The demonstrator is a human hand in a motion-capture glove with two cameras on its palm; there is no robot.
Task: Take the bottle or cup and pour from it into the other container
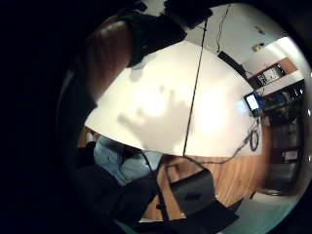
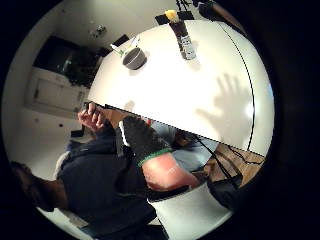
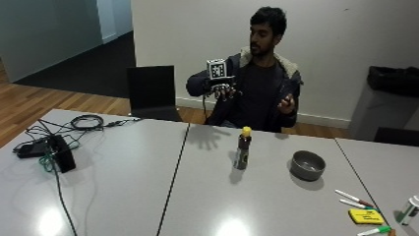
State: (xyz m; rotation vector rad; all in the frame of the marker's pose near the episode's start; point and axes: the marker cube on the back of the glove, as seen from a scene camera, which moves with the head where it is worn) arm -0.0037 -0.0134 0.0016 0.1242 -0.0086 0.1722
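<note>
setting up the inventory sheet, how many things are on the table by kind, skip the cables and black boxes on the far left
bottle: 1
bowl: 1
markers: 3 seen whole; a fourth object at the table's right edge is cut off, so I cannot tell its kind
yellow eraser block: 1
total: 6 sure

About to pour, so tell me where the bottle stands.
In the outside view the bottle stands upright mid-table, beside the grey bowl, untouched.

Glossy smooth table, matt grey bowl, dark glossy bottle, wooden floor.
</note>
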